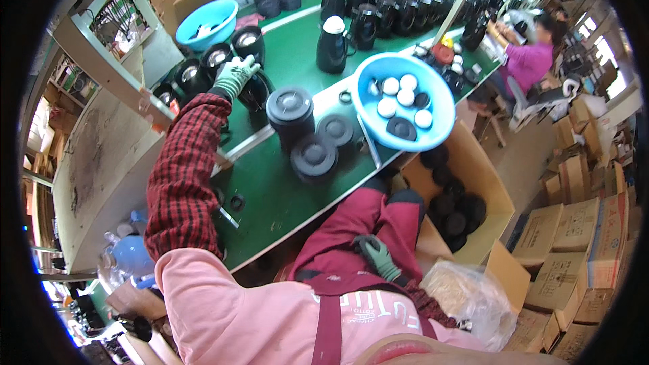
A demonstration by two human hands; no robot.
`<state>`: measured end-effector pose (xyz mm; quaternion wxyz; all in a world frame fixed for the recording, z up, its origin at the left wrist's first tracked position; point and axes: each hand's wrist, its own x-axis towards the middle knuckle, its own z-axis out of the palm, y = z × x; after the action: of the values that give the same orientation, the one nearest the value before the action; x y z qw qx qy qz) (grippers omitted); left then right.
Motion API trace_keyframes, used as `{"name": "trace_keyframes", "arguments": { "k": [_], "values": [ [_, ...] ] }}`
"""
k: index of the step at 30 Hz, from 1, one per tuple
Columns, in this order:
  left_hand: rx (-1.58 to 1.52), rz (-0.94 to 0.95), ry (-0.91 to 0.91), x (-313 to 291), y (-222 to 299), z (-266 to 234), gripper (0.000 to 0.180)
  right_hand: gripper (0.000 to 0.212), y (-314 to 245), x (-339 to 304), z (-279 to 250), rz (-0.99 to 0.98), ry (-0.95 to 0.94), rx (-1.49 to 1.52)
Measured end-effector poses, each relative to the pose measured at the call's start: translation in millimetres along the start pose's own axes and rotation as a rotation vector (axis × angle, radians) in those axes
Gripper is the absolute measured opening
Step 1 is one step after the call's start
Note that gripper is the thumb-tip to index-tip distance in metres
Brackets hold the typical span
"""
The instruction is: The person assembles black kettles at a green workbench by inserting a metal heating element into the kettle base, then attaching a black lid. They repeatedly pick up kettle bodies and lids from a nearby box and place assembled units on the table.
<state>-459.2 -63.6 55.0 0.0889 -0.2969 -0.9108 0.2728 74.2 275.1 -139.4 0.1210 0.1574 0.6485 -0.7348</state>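
My left hand, in a pale striped glove, reaches across the green bench and grips the top of a glossy black vacuum jug. Its grip is partly hidden from above. Beside it stand more black jugs with their mouths uncovered. On my thigh rests my right hand, gloved, holding nothing, its fingers laid out over the maroon apron. Nearer me are a stack of round black lids and two loose lids, one of them closest to the edge. A white-topped black jug stands upright beyond.
A blue basin with white and black caps sits at the bench's right edge. Below it is a cardboard box of black parts. Several black jugs line the back. A co-worker in purple sits far right. Another blue basin stands left.
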Motion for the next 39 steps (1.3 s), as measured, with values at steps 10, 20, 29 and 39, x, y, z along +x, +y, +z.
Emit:
{"name": "trace_keyframes", "arguments": {
  "k": [10,20,29,39],
  "values": [
    [-0.686,-0.241,0.061,82,65,18,0.086,0.021,-12,22,-5,-0.105,0.077,-0.276],
    [-0.194,-1.220,-0.317,-71,21,96,0.071,0.022,-9,29,-5,-0.152,0.026,-0.415],
    [-0.259,-0.472,0.108,-128,56,85,0.049,0.026,-23,15,8,-0.396,-0.017,-0.677],
    [-0.422,0.187,0.411,-291,112,-82,0.040,0.086,-142,43,70,-0.923,-0.036,-0.724]
  ]
}}
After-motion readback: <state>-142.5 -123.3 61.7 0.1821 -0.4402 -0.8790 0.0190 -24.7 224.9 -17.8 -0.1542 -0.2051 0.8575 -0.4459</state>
